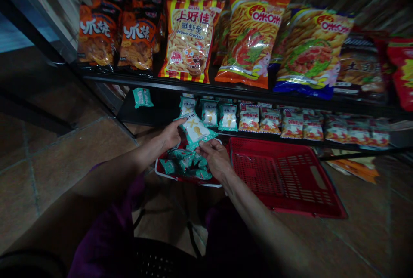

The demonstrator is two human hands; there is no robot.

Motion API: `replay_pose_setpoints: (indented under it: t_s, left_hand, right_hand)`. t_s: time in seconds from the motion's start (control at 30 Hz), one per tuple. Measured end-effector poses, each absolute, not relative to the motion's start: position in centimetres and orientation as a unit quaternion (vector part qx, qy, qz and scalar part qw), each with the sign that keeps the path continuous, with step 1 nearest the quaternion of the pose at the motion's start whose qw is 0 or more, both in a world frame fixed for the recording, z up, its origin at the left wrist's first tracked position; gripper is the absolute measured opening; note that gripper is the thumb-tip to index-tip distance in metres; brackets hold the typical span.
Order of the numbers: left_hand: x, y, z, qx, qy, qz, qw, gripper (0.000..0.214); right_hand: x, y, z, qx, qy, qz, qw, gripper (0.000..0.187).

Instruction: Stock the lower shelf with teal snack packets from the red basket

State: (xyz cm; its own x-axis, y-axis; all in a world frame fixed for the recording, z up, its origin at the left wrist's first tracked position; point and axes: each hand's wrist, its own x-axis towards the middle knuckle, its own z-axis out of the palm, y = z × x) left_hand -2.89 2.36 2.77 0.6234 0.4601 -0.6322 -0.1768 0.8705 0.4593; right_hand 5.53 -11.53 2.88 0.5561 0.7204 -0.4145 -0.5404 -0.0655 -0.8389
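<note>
Two bare hands share one teal-and-white packet (195, 131): the left hand (171, 135) has its thumb over the upper left edge, its other fingers mostly hidden, and the right hand (215, 157) pinches the lower edge. The packet tilts face up above a red basket (193, 180), just in front of the lower shelf (145, 118). To handle it well, I would keep the grip light and near the edges, so the film is not crushed, and square its printed front with the upright packets (209, 112) beside it. Loose teal packets (183, 159) lie jumbled in the basket, so lifting them singly seems wise. The shelf is dark and smooth-looking; a lone teal packet (143, 98) sits farther left, and small red-and-white packets (249, 118) line up to the right. Larger snack bags (193, 39) stand on the upper shelf (180, 83), limiting headroom. Another red basket (258, 170) rests on the right, over a dim tiled floor (80, 179).
</note>
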Motion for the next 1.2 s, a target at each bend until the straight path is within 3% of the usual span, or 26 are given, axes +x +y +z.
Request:
replay_pose_setpoints:
  t_s: [0.23,0.53,1.2]
  left_hand:
    - [-3.0,1.6,3.5,0.209,0.332,0.158,0.906,0.022]
    - [-3.3,1.6,3.7,0.244,0.359,0.183,0.882,0.022]
    - [-3.4,1.8,4.2,0.234,0.345,0.171,0.893,0.027]
  right_hand:
    - [5.0,-11.5,2.6,-0.583,-0.101,0.454,0.666,0.037]
    - [5.9,-11.4,2.9,-0.597,-0.045,0.406,0.691,0.038]
    - [6.1,-11.4,2.5,-0.599,-0.053,0.442,0.665,0.042]
